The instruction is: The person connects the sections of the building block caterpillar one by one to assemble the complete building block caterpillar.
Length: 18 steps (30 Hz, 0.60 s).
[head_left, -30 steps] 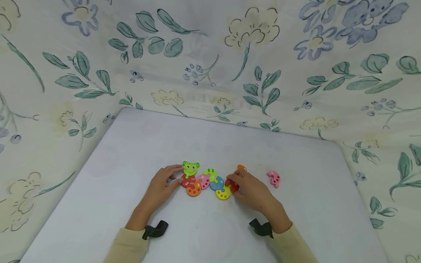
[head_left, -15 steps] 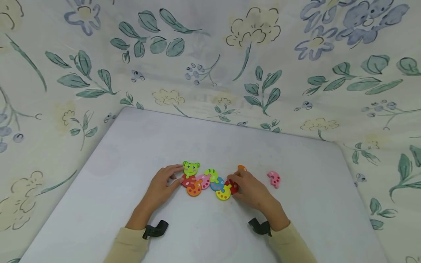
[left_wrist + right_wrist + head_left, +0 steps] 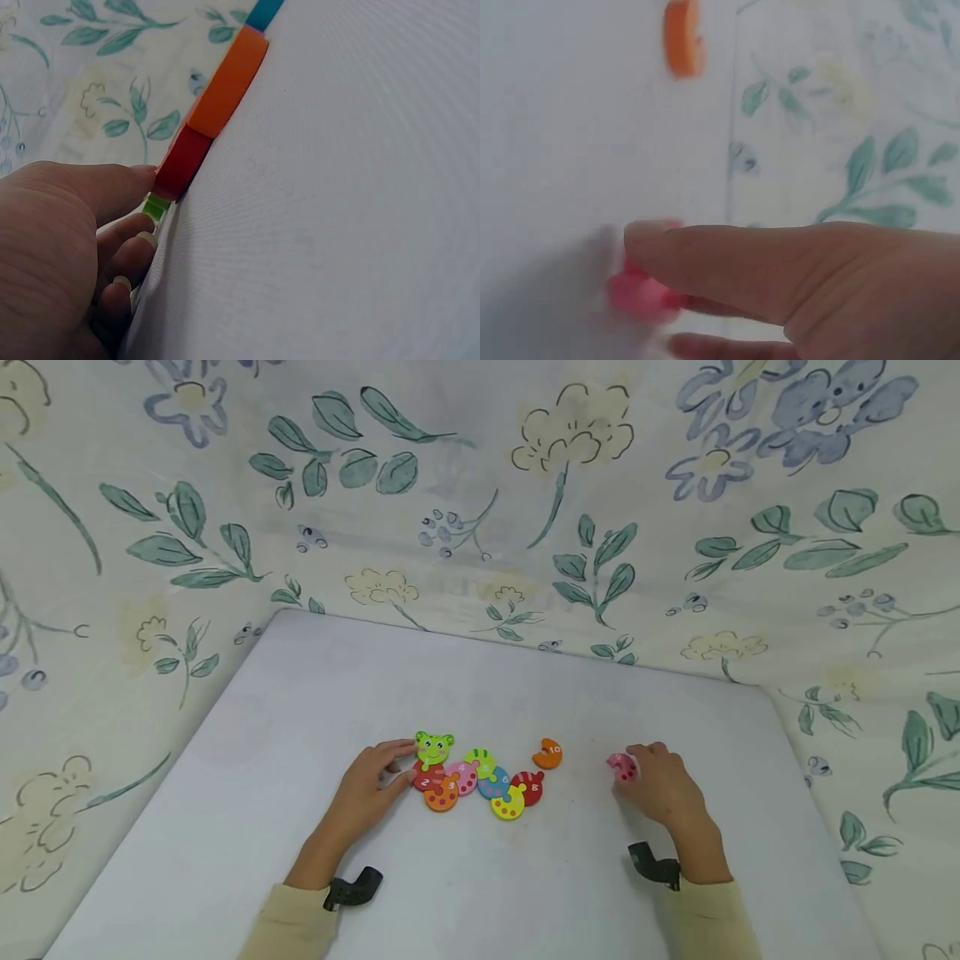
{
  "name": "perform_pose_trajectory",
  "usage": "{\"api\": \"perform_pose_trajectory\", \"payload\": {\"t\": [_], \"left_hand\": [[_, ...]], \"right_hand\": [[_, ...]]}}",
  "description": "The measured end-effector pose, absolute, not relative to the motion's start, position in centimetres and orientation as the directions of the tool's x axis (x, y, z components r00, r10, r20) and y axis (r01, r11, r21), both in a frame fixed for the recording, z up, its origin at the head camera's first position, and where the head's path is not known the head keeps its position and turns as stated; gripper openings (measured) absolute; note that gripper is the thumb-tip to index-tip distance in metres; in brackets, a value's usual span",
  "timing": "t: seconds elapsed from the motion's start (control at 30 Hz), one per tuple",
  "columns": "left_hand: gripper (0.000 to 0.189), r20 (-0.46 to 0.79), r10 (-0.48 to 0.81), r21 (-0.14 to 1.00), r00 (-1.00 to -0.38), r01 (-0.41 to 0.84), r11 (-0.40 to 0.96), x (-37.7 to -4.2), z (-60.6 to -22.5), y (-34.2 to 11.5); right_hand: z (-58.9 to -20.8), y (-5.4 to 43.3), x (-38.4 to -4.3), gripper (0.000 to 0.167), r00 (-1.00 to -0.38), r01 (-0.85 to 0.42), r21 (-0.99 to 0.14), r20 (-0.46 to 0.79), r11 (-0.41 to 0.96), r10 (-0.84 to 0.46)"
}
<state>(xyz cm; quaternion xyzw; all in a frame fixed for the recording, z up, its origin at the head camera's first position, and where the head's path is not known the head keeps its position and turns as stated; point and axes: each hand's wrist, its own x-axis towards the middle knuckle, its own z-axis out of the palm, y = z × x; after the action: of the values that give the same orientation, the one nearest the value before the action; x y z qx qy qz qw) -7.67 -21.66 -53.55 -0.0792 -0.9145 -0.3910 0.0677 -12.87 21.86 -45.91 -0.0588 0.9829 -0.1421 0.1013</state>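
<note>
A chain of joined, numbered puzzle pieces forms a caterpillar, from a green frog-like head (image 3: 434, 747) to a red piece marked 8 (image 3: 529, 788) at its right end. My left hand (image 3: 369, 789) rests at the chain's left end, index finger by the head. In the left wrist view, its thumb touches the edge of the red piece marked 2 (image 3: 184, 163). My right hand (image 3: 666, 787) is at a loose pink puzzle piece (image 3: 622, 767) with red dots, right of the chain. In the right wrist view, the thumb presses on that piece, partly hiding it.
An orange puzzle piece marked 10 (image 3: 548, 754) lies apart, above the red end of the chain. Everything sits on a white table (image 3: 465, 893). Floral cloth (image 3: 480, 527) hangs behind and at the sides.
My right hand has left the red piece marked 8, now joined at the chain's end, and has moved right to grip the pink piece. The left hand stays in place.
</note>
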Motion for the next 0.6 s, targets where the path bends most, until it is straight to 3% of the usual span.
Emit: {"api": "perform_pose_trajectory", "payload": {"t": [0.27,0.6], "left_hand": [[0.046,0.169,0.09,0.708,-0.982,0.184,0.682,-7.7,-53.5,-21.7],[0.046,0.156,0.093,0.706,-0.983,0.176,0.686,-7.7,-53.2,-21.5]], "right_hand": [[-47.7,23.8,-13.4,0.055,-0.969,-0.054,-0.413,-0.2,0.909,-0.149],[-48.0,20.9,-12.5,0.052,-0.963,-0.104,-0.551,-0.154,0.828,-0.223]]}}
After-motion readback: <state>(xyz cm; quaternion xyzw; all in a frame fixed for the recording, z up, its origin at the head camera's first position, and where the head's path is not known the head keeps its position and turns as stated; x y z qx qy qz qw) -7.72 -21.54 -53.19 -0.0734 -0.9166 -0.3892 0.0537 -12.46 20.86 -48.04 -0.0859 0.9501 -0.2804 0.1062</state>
